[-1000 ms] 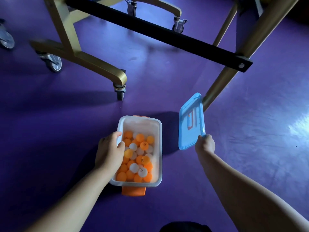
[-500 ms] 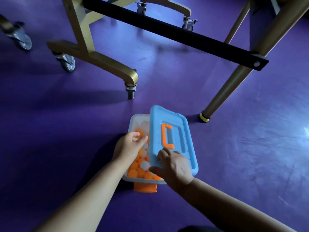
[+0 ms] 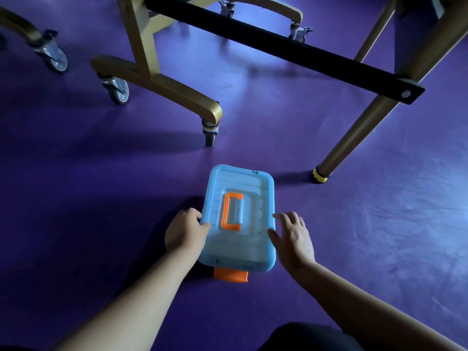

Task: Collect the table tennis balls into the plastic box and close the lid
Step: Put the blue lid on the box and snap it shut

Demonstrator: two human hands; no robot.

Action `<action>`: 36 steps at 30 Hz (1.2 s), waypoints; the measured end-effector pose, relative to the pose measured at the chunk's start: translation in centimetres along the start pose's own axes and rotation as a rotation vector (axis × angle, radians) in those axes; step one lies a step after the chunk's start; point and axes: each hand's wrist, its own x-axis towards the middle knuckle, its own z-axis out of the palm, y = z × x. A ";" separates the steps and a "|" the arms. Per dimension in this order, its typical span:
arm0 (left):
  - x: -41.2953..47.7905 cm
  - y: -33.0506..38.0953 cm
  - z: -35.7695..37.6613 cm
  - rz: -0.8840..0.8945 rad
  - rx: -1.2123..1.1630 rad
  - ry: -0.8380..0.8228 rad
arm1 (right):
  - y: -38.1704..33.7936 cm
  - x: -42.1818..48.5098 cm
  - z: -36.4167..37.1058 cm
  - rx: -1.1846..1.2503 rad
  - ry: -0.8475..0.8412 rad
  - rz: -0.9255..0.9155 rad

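The blue lid (image 3: 253,247) with an orange handle (image 3: 231,211) lies flat on top of the plastic box and covers it completely, so the balls inside are hidden. An orange latch (image 3: 231,274) sticks out below the lid's near edge. My left hand (image 3: 184,231) grips the lid's left edge, thumb on top. To the right of the lid, my right hand (image 3: 293,236) has its fingers spread, the thumb touching the lid's right rim.
The box sits on a purple floor (image 3: 379,236). Gold table legs on caster wheels (image 3: 210,133) stand just beyond it, another gold leg with a yellow foot (image 3: 320,174) to the right, and a black crossbar (image 3: 278,46) overhead.
My right hand carried the lid from the right side over the box and laid it flat on top, then let go. My left hand shifted from the box's rim to the lid's edge.
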 end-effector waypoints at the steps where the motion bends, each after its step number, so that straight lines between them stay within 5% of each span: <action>1: -0.1 -0.2 0.2 -0.008 0.003 -0.008 | 0.4 0.0 -0.1 0.061 -0.082 0.106; 11: 0.4 -1.4 0.8 -0.100 -0.055 -0.203 | -0.4 2.4 1.2 0.620 -0.287 0.541; 18: 2.4 -0.7 0.0 -0.121 -0.867 -0.292 | -1.4 1.3 1.0 1.021 -0.216 0.909; 23: 1.6 -0.1 1.4 -0.245 -0.637 -0.226 | -3.7 0.5 2.2 1.191 -0.213 1.057; 27: 1.2 -0.8 2.8 -0.421 -0.752 -0.214 | -5.9 -0.5 3.0 1.370 -0.372 1.074; 31: 2.1 -1.4 1.7 -0.385 -0.605 0.012 | -4.5 -0.6 3.2 1.180 -0.369 1.095; 36: 1.8 -1.4 2.0 -0.174 -0.493 0.036 | 0.8 1.8 2.3 0.796 0.078 0.920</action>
